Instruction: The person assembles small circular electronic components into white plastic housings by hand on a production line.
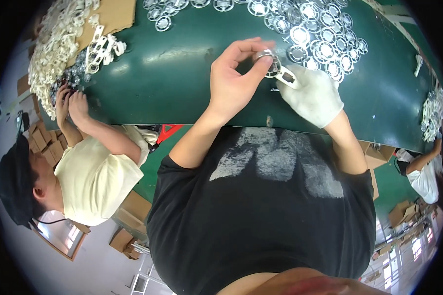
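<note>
My bare left hand [233,82] pinches a shiny round metal ring [274,68] with spokes between thumb and fingers, above the green table. The fingertips are slightly blurred. My right hand [312,96], in a white glove, is closed around a white plastic piece [283,76] with a dark oblong opening. That piece meets the ring's lower right edge; whether they are joined I cannot tell. The gloved fingertips are partly hidden. A small metal bit [274,89] lies on the table just below the two parts.
Many similar shiny rings [325,49] spread over the far right of the green table [162,91]. White plastic parts [54,44] are heaped at the far left beside cardboard [118,14]. A person [93,172] works at the left, another [423,177] at the far right near more parts [432,115].
</note>
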A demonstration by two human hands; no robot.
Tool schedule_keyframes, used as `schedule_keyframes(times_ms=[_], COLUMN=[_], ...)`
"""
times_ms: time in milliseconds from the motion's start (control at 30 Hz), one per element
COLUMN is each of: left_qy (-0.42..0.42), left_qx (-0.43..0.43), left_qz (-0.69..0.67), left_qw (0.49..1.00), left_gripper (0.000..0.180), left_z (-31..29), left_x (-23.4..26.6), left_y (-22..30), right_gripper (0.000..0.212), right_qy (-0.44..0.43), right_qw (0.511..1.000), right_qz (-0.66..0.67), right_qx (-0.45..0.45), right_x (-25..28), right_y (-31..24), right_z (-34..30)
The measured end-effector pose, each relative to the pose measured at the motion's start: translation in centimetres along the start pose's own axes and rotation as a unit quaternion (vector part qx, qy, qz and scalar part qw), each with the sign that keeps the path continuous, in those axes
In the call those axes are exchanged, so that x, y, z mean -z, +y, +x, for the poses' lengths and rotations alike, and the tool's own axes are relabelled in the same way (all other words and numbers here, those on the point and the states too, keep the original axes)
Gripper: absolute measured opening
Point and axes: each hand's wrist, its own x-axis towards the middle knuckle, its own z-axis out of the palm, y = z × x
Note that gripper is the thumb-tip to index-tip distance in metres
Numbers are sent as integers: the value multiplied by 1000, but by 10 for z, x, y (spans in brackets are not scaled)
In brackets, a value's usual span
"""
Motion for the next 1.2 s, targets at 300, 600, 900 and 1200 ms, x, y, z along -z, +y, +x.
schedule_keyframes(times_ms=[300,600,900,1200], left_qy=[-117,-26,-115,-175], left_qx=[73,-15,33,-107], left_qz=[-41,-86,-90,99], left_qw=[990,996,989,974], left_gripper=[28,15,22,31], left_z=[3,-1,3,2], left_x=[3,-5,-11,12], left_y=[2,-10,1,-5], right_gripper=[24,25,24,22], right_qy=[34,48,54,51], right_qw=[998,997,997,992], right_qz=[37,35,43,96], right_qx=[38,49,37,60], right_x=[-1,-10,-15,-13], right_y=[4,7,7,14], right_z=[-10,-7,-3,-7])
